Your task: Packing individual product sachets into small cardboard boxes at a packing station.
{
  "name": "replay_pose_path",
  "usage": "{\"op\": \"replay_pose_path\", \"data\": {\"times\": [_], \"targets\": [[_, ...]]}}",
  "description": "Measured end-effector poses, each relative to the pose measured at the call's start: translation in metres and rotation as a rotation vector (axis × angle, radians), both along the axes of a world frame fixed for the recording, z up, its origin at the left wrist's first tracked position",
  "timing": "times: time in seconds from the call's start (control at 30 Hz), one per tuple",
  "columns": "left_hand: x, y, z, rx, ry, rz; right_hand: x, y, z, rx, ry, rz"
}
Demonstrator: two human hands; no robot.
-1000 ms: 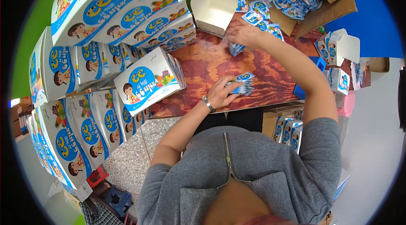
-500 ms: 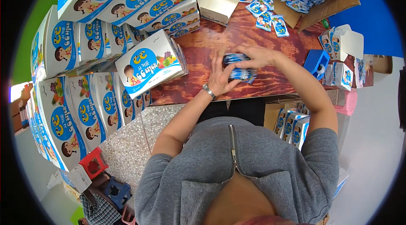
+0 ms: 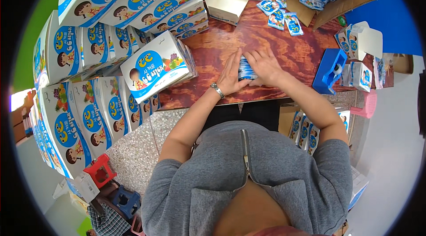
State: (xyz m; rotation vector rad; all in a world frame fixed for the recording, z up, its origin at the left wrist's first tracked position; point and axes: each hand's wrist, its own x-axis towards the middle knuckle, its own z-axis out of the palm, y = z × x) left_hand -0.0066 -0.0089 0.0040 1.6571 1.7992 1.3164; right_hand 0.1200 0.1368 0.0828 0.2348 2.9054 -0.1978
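On the wooden-look table, a row of small blue-and-white packets (image 3: 245,71) is pressed between my two hands. My left hand (image 3: 230,75) lies along the left side of the row, its fingers pointing away from me. My right hand (image 3: 265,69) bears on the right side, fingers partly curled over the edge. Only a narrow strip of packet edges shows between them. Farther off stands an open white box (image 3: 216,3) with its flap up. Several loose packets (image 3: 293,24) lie right of it.
White printed boxes (image 3: 95,107) rise in stacks at the left. A brown carton (image 3: 350,7) full of packets lies at the far right. A blue tape dispenser (image 3: 327,74) and small open boxes (image 3: 355,43) stand at the right. Red and blue stools (image 3: 101,171) are on the floor.
My right hand has come off the top of the packets and down to their right side. Both hands have drawn closer together, and the row looks narrower and straighter.
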Motion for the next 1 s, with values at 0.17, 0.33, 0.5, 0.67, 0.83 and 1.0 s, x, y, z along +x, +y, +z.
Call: {"op": "replay_pose_path", "data": {"times": [0.17,0.33,0.5,0.67,0.83,1.0], "targets": [[-0.015,0.012,0.032,0.063,0.029,0.114,0.002,0.002,-0.008,-0.098,0.017,-0.068],[-0.036,0.072,0.079,0.125,0.412,0.454,0.004,0.039,0.022,-0.438,0.164,-0.215],[-0.073,0.105,0.064,-0.141,0.487,0.551,-0.045,0.097,0.065,-0.592,0.465,-0.434],[-0.076,0.11,0.042,-0.109,0.626,0.468,-0.133,0.13,0.075,-0.533,0.55,-0.482],[-0.071,0.105,0.035,-0.05,0.705,0.45,-0.189,0.115,0.051,-0.093,0.254,-0.327],[-0.068,0.101,0.033,-0.03,0.672,0.432,-0.209,0.103,-0.01,0.174,0.214,-0.335]]}}
